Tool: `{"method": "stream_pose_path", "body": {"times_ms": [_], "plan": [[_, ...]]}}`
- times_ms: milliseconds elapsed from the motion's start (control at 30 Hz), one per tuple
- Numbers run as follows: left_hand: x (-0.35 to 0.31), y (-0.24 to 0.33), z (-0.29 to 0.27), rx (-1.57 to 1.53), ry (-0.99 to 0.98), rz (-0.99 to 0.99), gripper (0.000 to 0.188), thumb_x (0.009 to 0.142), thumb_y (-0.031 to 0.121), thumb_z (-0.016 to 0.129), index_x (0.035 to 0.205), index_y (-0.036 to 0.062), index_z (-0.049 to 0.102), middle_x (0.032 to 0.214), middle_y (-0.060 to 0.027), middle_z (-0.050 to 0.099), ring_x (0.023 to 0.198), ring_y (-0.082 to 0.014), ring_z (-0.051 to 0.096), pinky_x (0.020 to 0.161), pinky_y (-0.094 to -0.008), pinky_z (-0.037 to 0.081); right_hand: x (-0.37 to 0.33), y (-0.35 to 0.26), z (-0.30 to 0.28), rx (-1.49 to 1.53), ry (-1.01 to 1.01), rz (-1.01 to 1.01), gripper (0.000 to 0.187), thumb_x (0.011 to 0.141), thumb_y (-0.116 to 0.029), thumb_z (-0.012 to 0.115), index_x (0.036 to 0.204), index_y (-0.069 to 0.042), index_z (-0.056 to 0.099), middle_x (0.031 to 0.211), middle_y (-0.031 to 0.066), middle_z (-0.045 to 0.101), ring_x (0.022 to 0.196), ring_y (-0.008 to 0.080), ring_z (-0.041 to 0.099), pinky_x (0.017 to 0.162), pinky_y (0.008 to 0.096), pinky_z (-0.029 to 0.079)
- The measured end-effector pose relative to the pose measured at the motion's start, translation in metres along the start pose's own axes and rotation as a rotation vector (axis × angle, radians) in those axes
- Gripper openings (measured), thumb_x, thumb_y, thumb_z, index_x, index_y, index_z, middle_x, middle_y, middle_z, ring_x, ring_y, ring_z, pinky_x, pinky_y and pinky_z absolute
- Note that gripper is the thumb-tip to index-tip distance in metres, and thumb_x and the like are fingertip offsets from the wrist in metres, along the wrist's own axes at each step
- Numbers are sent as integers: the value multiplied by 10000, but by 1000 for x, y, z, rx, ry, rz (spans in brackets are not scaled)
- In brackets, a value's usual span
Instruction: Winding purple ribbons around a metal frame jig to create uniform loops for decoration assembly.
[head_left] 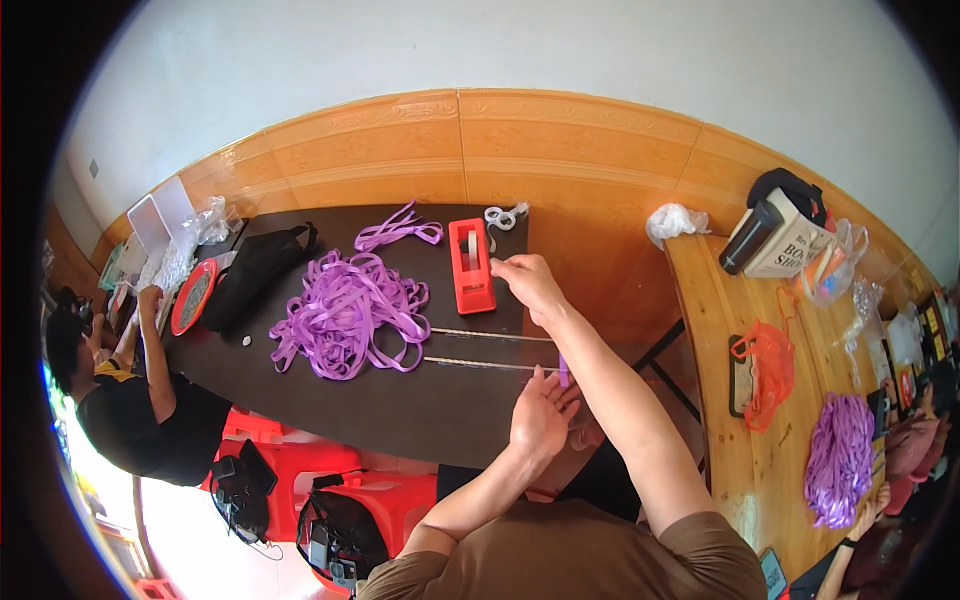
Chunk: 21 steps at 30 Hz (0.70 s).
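Observation:
My right hand [533, 287] is at the right side of a red tape dispenser [475, 292], its thumb and fingertips pinched together; whatever is between them is too small to make out. Below it, my left hand [545, 418] is palm up with its fingers apart, beside the end of a thin metal rod [470, 363]. A second rod [475, 333] runs parallel, and both stick out past the dark table's right edge. A short purple ribbon [563, 372] hangs across the rod ends, partly behind my right forearm. A big tangled heap of purple ribbon [350, 310] lies left of the rods.
The dark table [330, 410] also bears a smaller ribbon bundle [400, 232], white-handled scissors [500, 217], a black bag [260, 275] and a red tray [195, 297]. A wooden table [725, 480] at right holds more ribbon [842, 460]. Red stools [385, 505] stand in front; people sit at both sides.

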<state>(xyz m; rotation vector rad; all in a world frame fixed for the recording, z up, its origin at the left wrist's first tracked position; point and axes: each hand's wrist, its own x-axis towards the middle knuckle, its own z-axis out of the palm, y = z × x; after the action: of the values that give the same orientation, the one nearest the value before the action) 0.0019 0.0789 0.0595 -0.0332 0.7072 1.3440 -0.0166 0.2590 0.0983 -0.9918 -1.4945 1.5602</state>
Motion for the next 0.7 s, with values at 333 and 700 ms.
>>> {"method": "stream_pose_path", "body": {"times_ms": [333, 700], "plan": [[-9, 2, 10, -80, -55, 82, 437, 973, 352, 347, 1246, 21, 428, 1212, -105, 487, 1112, -216, 446, 973, -362, 333, 13, 7, 42, 14, 168, 67, 182, 732, -135, 688, 658, 21, 632, 684, 104, 625, 671, 151, 572, 618, 302, 433], [-19, 5, 16, -80, -113, 72, 395, 985, 300, 276, 1231, 35, 436, 1197, -121, 515, 1061, -251, 513, 919, -395, 415, -31, 0, 42, 231, 84, 88, 79, 805, -76, 626, 775, -4, 639, 735, 52, 629, 725, 96, 544, 719, 242, 398]]}}
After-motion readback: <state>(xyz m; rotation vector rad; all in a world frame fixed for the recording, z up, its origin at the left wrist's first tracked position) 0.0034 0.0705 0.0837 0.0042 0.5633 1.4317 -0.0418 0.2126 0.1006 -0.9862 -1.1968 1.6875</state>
